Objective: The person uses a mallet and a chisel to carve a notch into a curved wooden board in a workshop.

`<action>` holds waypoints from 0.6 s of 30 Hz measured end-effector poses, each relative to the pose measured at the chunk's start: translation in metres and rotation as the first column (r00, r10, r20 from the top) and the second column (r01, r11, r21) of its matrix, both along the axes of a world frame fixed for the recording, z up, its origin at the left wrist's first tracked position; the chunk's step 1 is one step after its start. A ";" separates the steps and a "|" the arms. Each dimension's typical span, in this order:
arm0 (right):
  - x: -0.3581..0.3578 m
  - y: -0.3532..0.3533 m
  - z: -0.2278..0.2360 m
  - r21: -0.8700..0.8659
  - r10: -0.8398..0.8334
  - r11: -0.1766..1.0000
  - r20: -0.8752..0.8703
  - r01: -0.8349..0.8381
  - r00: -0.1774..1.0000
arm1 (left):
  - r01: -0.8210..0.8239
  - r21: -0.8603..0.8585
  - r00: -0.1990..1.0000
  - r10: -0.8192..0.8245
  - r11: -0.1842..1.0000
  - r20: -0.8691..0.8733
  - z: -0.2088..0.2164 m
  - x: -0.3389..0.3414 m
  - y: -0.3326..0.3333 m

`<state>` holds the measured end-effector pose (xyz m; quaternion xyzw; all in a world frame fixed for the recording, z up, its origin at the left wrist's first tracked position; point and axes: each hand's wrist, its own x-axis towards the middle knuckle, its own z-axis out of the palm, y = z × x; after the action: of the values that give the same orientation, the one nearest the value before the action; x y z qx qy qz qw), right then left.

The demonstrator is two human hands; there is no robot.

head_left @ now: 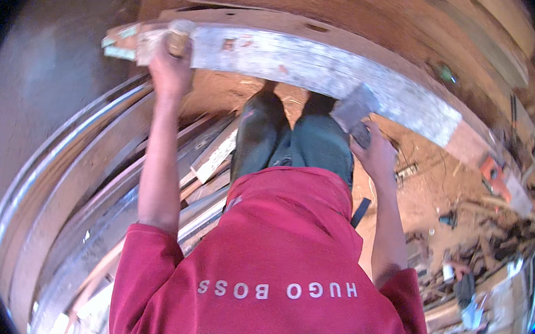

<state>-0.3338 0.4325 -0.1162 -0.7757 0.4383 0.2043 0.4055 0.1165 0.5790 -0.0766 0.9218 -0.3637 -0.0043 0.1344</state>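
My left hand (pixel 171 69) is closed around a short yellowish-brown cylinder (pixel 179 39) with a pale top, at the left end of a long bench. Whether it is a tool handle or a small container, I cannot tell. My right hand (pixel 377 152) grips a dark, rounded piece joined to a flat grey rectangular plate (pixel 355 106), blurred at its edge. That plate is held just in front of my right knee, near the bench's front edge. The bench's long beam (pixel 277 54) is worn and whitish, with a small square hole near the left end.
Long boards and strips (pixel 79 208) lean in a heap at my left. An orange tool (pixel 494 177) rests on the right end of the bench. Wood offcuts (pixel 483 243) are piled on the earthen floor at right, and planks (pixel 482 39) lie at the far right.
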 end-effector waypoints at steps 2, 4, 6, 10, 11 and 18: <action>0.009 0.003 0.007 -0.050 -0.116 0.991 0.089 0.121 0.989 | -0.203 0.042 0.966 0.207 0.978 -0.153 -0.017 -0.015 0.044; 0.024 0.005 0.016 -0.010 -0.162 0.985 0.289 0.172 0.943 | -0.307 0.077 0.884 0.315 0.948 -0.345 -0.036 -0.032 0.095; 0.046 0.006 0.023 0.041 -0.233 0.970 0.452 0.241 0.861 | -0.345 0.193 0.852 0.393 0.918 -0.345 -0.056 -0.052 0.147; 0.108 0.008 0.032 0.502 -0.574 0.784 0.359 0.366 0.736 | -0.407 0.489 0.689 0.611 0.771 -0.390 -0.089 -0.084 0.231; 0.126 0.009 0.032 0.523 -0.590 0.755 0.279 0.396 0.757 | -0.391 0.481 0.694 0.594 0.785 -0.407 -0.094 -0.089 0.249; 0.247 0.063 0.018 0.563 -0.620 0.696 0.160 0.445 0.768 | -0.417 0.601 0.540 0.718 0.682 -0.440 -0.116 -0.082 0.317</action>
<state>-0.0871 0.4953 -0.0978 -0.5042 0.5031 0.0447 0.7004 0.0343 0.8964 -0.1928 0.9326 0.0457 -0.3557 0.0400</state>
